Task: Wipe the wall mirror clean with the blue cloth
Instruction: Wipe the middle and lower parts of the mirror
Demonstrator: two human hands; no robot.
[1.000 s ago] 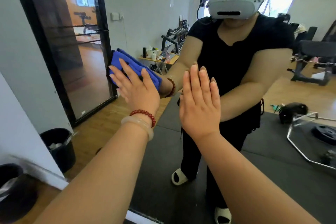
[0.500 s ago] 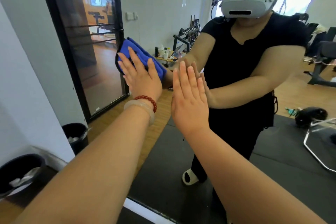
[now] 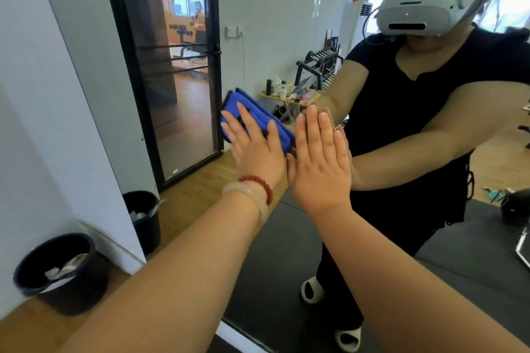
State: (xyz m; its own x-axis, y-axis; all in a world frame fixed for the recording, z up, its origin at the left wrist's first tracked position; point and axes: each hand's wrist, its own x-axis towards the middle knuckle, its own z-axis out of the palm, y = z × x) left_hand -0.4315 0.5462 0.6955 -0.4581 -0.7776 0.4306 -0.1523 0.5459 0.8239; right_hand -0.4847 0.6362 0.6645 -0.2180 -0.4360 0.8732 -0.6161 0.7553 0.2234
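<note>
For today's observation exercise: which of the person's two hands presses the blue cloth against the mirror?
The left hand, braceleted, presses the blue cloth; the right hand lies bare on the mirror.

Blue cloth (image 3: 252, 112) is folded into a thick pad, flat against the wall mirror (image 3: 286, 23), tilted a bit. Mirror's big, upright, reflecting the whole room.

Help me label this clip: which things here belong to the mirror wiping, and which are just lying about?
In the job: blue cloth, left hand pressing it flat, wall mirror, right hand flat on the glass.
Lying about: black bin on the floor; dumbbell rack and small table, seen reflected.
</note>
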